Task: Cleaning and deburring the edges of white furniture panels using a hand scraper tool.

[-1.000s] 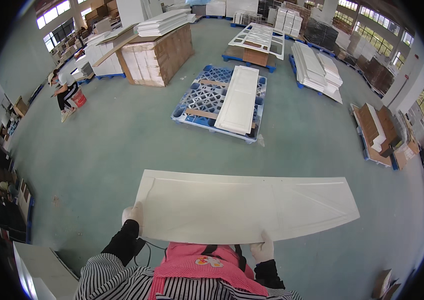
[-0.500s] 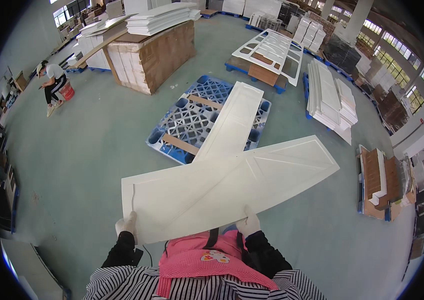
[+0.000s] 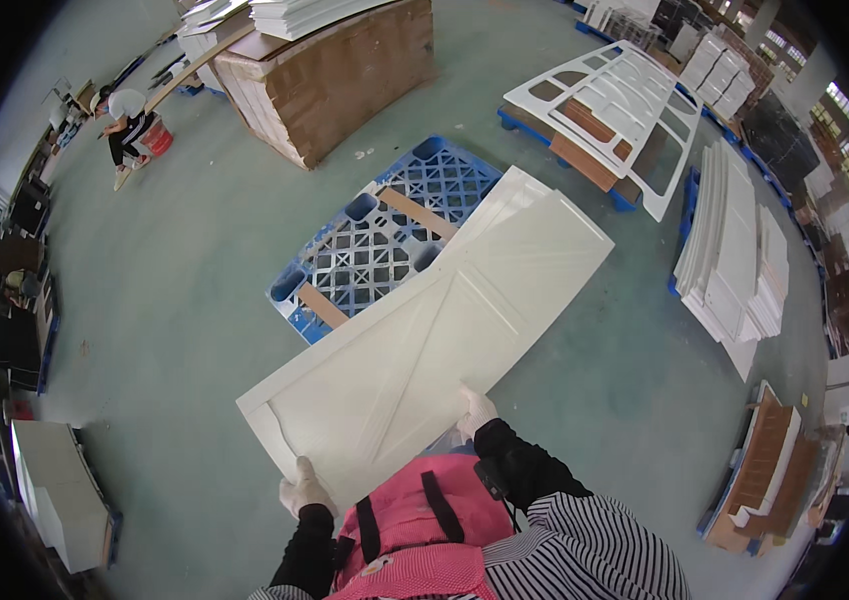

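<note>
A long white panel (image 3: 425, 330) with raised diagonal and straight strips, like a door panel, is held out in front of me, tilted up to the far right. My left hand (image 3: 307, 490), in a pale glove, grips its near left corner with the thumb on top. My right hand (image 3: 477, 412), also gloved, is closed on the near long edge further right. Under the panel's far end, a second white panel (image 3: 517, 188) lies on a blue plastic pallet (image 3: 365, 240); most of it is hidden.
A large brown box (image 3: 355, 85) carrying white sheets stands beyond the pallet. White cut-out frames (image 3: 610, 105) lie at the far right, near stacked white panels (image 3: 730, 240). A pallet of boards (image 3: 770, 470) is at right. A person (image 3: 125, 125) sits on a red bucket at far left.
The held panel has swung counterclockwise, its far end going away over the pallet. My left hand has moved right and nearer, my right hand slightly left and away. The view has turned.
</note>
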A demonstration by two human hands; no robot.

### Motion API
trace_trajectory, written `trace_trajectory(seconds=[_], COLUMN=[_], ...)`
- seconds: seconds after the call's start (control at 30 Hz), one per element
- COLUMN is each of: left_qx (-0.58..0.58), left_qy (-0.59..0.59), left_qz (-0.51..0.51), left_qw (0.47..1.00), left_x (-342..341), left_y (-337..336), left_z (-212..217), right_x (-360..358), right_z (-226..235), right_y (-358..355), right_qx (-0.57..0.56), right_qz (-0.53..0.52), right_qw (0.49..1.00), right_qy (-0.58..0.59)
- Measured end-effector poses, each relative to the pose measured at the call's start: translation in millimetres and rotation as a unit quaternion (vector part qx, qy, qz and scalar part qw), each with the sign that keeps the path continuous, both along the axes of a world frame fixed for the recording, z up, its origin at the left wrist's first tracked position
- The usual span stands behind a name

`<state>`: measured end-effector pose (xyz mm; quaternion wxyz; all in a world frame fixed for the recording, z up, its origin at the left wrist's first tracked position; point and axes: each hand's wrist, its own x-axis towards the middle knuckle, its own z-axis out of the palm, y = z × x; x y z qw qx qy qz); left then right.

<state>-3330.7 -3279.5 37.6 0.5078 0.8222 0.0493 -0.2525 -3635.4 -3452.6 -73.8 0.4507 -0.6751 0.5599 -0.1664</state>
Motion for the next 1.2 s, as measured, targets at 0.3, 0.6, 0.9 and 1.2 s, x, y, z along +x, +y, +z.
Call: trace_trajectory(seconds=[0.3, 0.6, 0.9, 1.2], left_qx=[0.034, 0.162, 0.28, 0.263], left_qy=[0.041, 0.076, 0.171, 0.233], left_qz=[0.123, 0.061, -0.164, -0.261], left_qw=[0.991, 0.982, 0.93, 0.899], left_x=[-124, -126, -51, -32], left_y=[-179, -175, -39, -117], left_z=[-22, -99, -418, -423], right_x=[-56, -38, -113, -164], right_z=[-52, -113, -118, -118], right_y=[-206, -195, 3, 61], right_qx=[-0.005, 0.474, 0.289, 0.432], right_qz=[0.021, -0.326, 0.327, 0.102], right_qw=[1.0, 0.808, 0.878, 0.816], right_qy=[-0.001, -0.128, 0.197, 0.371])
